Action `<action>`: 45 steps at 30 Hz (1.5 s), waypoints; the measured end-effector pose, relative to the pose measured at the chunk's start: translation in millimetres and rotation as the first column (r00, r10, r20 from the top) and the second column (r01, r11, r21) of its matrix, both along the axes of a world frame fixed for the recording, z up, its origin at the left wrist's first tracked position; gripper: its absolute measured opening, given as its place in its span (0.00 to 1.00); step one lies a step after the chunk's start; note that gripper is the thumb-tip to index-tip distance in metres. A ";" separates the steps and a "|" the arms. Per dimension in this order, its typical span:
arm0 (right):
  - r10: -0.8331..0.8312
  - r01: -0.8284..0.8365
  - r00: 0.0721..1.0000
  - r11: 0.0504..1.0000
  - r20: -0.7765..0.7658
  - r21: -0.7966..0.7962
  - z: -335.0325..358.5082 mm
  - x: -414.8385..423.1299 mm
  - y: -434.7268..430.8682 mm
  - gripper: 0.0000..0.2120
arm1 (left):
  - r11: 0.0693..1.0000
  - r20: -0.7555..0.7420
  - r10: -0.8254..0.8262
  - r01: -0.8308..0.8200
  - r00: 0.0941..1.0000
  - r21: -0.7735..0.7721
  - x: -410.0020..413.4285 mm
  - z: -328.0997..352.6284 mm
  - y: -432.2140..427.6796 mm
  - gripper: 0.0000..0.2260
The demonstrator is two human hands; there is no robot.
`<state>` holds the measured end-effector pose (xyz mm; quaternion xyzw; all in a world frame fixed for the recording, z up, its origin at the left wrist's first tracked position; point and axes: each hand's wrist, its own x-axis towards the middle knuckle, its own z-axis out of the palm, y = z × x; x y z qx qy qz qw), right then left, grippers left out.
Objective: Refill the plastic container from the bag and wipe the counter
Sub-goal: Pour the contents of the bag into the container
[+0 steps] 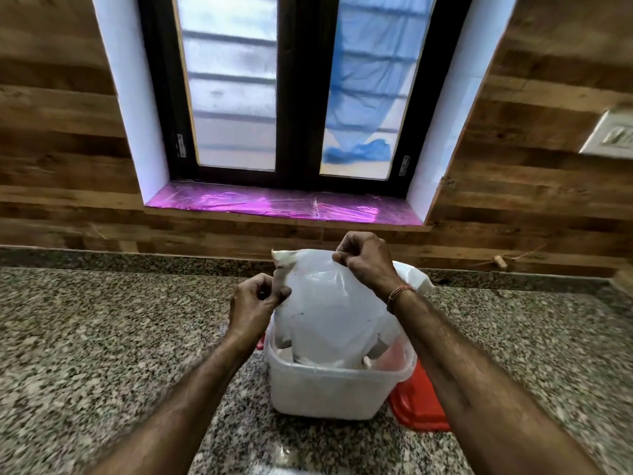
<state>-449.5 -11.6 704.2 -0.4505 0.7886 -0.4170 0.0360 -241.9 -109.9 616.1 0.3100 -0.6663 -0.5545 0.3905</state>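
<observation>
Both hands pinch the white plastic bag (329,303) by its raised end: the left hand (255,303) nips the bag's left edge between thumb and curled fingers, and the right hand (364,260), higher and farther off, nips the top edge. Below the hands the bag's lower end hangs inside the clear plastic container (329,389), which stands on the speckled granite counter (102,337) between the forearms, with a red lid (419,402) touching the container under the right forearm

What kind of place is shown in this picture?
Probably a home kitchen: a speckled granite counter runs below a wood-panelled wall with a window, and a bag is held into a plastic container on it.
</observation>
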 end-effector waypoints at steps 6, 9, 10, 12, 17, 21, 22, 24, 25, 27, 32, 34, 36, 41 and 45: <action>-0.060 0.060 0.998 0.998 0.030 0.008 -1.0 -2.9 4.2 0.08 | 0.999 -0.041 0.020 -0.018 0.999 0.051 -13.1 -6.0 1.1 0.11; -0.035 0.036 0.999 0.999 -0.013 0.040 2.1 -4.2 4.6 0.08 | 0.999 -0.123 -0.034 0.031 0.992 -0.026 -17.1 10.5 -4.0 0.17; -0.033 0.034 0.999 0.998 -0.035 0.046 3.0 -4.5 4.8 0.08 | 0.998 -0.138 -0.028 0.020 0.990 -0.060 -19.3 17.1 -8.1 0.18; -0.028 0.031 0.997 0.999 -0.071 0.039 4.8 -2.6 4.4 0.06 | 0.994 -0.139 0.001 -0.017 0.990 -0.112 -22.5 27.1 -15.1 0.16; 0.142 -0.141 0.989 0.989 -0.045 0.037 9.6 23.2 -11.4 0.07 | 0.972 -0.028 0.070 -0.074 0.997 -0.225 -29.8 40.6 -11.5 0.11; 0.137 -0.136 0.989 0.990 -0.049 0.031 12.2 30.7 -26.9 0.04 | 0.987 -0.069 -0.036 0.024 0.997 -0.158 -31.6 34.2 -8.1 0.06; 0.127 -0.126 0.991 0.992 -0.035 0.020 12.4 30.6 -28.1 0.05 | 0.992 -0.082 -0.059 0.050 0.995 -0.117 -30.3 28.5 -8.2 0.06; 0.103 -0.103 0.995 0.995 0.006 -0.006 10.1 29.2 -29.2 0.06 | 0.997 -0.068 -0.034 0.029 0.997 -0.066 -25.2 17.6 -8.3 0.02; 0.100 -0.100 0.994 0.995 0.034 -0.009 9.0 28.3 -29.3 0.06 | 0.999 -0.057 -0.010 0.008 0.998 -0.041 -23.3 13.4 -7.2 0.04; 0.132 -0.134 0.988 0.991 0.075 0.024 8.6 29.6 -32.1 0.05 | 0.999 -0.045 0.037 -0.037 0.998 0.006 -20.7 9.2 -5.3 0.06; 0.234 -0.230 0.972 0.962 -0.008 0.145 24.3 43.8 -49.4 0.07 | 0.990 0.020 0.127 -0.126 0.992 -0.069 -22.0 13.0 -5.4 0.07; 0.237 -0.221 0.970 0.953 -0.057 0.206 30.1 45.9 -56.9 0.07 | 0.986 0.036 0.149 -0.146 0.988 -0.080 -23.2 14.1 -4.9 0.08; 0.243 -0.211 0.965 0.943 -0.098 0.257 30.5 46.5 -61.5 0.06 | 0.982 0.043 0.175 -0.171 0.984 -0.079 -23.8 13.2 -3.2 0.10; 0.137 -0.139 0.990 0.986 0.033 0.089 16.8 46.7 -61.0 0.06 | 0.971 0.042 0.225 -0.220 0.974 -0.090 -22.6 8.8 0.6 0.14; 0.036 -0.025 0.986 0.997 0.160 -0.073 -0.5 56.3 -55.5 0.09 | 0.960 0.029 0.269 -0.265 0.963 -0.088 -21.8 11.2 4.3 0.14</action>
